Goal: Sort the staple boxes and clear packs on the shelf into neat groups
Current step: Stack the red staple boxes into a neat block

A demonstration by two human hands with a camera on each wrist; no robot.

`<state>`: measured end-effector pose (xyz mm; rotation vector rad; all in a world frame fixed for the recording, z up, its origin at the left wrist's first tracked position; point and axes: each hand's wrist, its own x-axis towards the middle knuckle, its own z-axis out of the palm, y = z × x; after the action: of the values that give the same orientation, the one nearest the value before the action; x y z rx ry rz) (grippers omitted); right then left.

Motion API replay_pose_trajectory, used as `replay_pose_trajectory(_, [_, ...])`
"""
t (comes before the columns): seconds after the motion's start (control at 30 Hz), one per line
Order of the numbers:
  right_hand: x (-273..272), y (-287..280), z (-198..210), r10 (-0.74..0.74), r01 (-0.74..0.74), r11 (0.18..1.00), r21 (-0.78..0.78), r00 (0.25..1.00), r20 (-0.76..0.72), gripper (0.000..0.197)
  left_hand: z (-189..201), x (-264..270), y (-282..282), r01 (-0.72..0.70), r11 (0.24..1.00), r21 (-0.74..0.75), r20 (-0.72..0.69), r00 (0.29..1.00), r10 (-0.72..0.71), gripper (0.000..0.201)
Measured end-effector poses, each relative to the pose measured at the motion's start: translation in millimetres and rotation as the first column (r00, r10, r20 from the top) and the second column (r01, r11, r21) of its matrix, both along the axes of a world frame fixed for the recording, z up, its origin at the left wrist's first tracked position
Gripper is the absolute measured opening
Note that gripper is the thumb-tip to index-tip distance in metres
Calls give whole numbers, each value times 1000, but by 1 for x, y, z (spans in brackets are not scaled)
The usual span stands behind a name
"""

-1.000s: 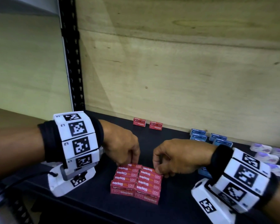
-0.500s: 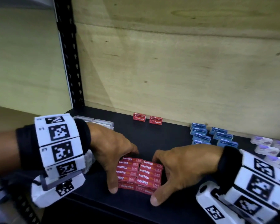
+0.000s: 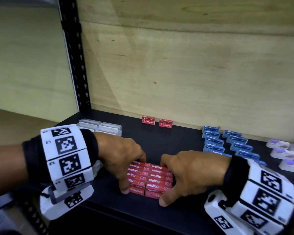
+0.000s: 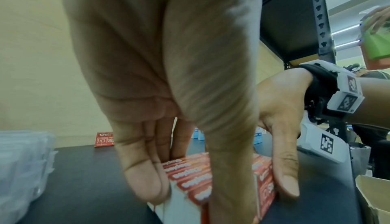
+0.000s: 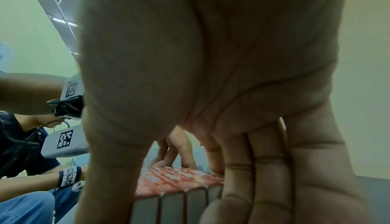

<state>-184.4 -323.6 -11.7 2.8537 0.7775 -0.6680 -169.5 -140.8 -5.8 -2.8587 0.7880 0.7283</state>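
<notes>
A tight block of red staple boxes (image 3: pixel 150 177), two columns wide, sits near the front edge of the black shelf (image 3: pixel 168 141). My left hand (image 3: pixel 131 175) clasps its left column, fingers behind and beside it, thumb down the front. My right hand (image 3: pixel 162 181) clasps the right column the same way. The left wrist view shows the red block (image 4: pixel 190 174) between my fingers and thumb, and the right wrist view shows the block (image 5: pixel 175 179) with its grey box ends. Two lone red boxes (image 3: pixel 157 122) stand at the back wall. Clear packs (image 3: pixel 100 128) lie at the back left.
Blue staple boxes (image 3: pixel 227 141) stand in two rows at the right, with purple-tinted clear packs (image 3: pixel 283 153) beyond them. A plywood back wall (image 3: pixel 193 73) and a black upright post (image 3: pixel 75 56) bound the shelf. An open cardboard box (image 4: pixel 371 194) sits off the shelf's front right.
A second ago my fingertips were curled down on the back boxes of the block. Both hands have since spread, dropped their thumbs to the front face and closed round the block.
</notes>
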Motion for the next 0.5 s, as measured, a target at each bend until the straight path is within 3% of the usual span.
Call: replay_pose_trajectory(0.5, [8, 4, -8, 21, -21, 1000, 6, 1000, 0, 69, -15, -8, 3, -23, 996, -85, 73, 997, 30, 53])
